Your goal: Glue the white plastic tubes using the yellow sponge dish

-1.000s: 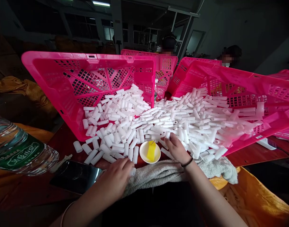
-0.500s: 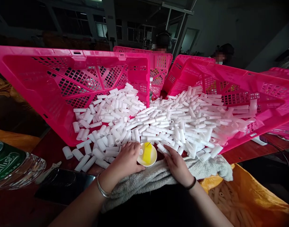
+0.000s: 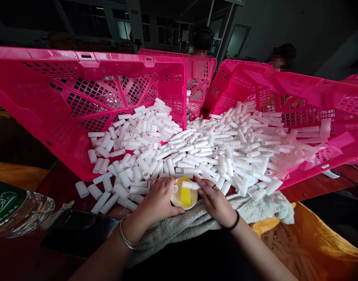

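Note:
My left hand (image 3: 159, 199) rests closed at the left rim of a small white dish (image 3: 176, 199) and pinches a short white tube (image 3: 175, 189). A yellow sponge block (image 3: 185, 193) sits in that dish. My right hand (image 3: 215, 202) holds a longer white tube (image 3: 191, 185) by its end, lying across the top of the dish. Both hands lie on a grey towel (image 3: 263, 205). Just beyond them spreads a big heap of white tubes (image 3: 196, 150).
Two pink mesh crates lie tipped on their sides, one at left (image 3: 64, 97) and one at right (image 3: 298, 113), with tubes spilling onto the red table. A plastic water bottle (image 3: 12, 208) and a dark phone (image 3: 79, 234) lie at left. An orange bag (image 3: 310, 238) is at right. Two people sit behind.
My left hand moved from the towel's left edge up to the dish and stayed there. My right hand drew a tube out of the heap and brought it over the dish.

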`<move>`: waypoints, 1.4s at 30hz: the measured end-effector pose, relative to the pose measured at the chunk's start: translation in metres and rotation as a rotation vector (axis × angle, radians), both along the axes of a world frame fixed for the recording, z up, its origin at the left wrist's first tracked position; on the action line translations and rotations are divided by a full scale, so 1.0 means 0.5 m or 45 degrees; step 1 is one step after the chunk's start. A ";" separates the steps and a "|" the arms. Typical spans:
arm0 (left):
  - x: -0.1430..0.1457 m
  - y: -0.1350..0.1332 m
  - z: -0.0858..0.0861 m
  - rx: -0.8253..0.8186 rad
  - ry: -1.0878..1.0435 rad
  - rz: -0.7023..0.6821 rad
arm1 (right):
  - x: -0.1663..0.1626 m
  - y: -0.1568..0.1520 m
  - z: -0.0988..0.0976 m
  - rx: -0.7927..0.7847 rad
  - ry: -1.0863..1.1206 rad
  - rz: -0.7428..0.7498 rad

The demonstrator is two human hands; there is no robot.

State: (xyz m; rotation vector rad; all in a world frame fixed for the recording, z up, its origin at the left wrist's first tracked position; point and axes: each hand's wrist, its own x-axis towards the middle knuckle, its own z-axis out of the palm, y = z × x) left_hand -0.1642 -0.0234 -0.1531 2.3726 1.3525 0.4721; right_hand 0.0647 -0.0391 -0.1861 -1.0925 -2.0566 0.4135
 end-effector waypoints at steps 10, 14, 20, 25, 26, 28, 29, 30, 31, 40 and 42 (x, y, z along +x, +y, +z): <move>-0.005 -0.008 0.001 -0.022 -0.033 0.014 | 0.010 0.014 0.005 0.180 -0.307 0.026; -0.003 -0.009 0.001 -0.020 -0.031 0.019 | 0.010 0.006 0.008 0.089 -0.445 0.013; -0.004 -0.010 0.001 -0.006 -0.034 0.003 | 0.004 0.009 0.028 -0.109 -0.143 0.188; -0.003 -0.010 0.003 0.001 -0.030 0.010 | 0.004 -0.005 0.040 -0.438 0.051 0.101; -0.003 -0.010 0.004 0.004 -0.030 0.010 | 0.003 -0.008 0.037 -0.447 0.055 0.069; -0.002 -0.011 0.005 0.007 -0.028 0.007 | 0.001 -0.015 0.028 -0.359 0.048 0.035; -0.003 -0.011 0.005 0.007 -0.027 0.003 | 0.001 -0.017 0.023 -0.264 0.031 0.043; -0.003 -0.011 0.005 0.008 -0.027 -0.002 | 0.000 -0.019 0.019 -0.166 0.017 0.066; -0.003 -0.011 0.005 0.010 -0.028 -0.004 | 0.000 -0.020 0.017 -0.091 0.014 0.090; -0.005 -0.009 -0.005 0.042 -0.026 -0.014 | -0.004 -0.042 0.024 -0.198 0.051 -0.028; -0.006 -0.009 -0.008 0.049 -0.027 -0.018 | -0.004 -0.044 0.023 -0.073 0.035 0.070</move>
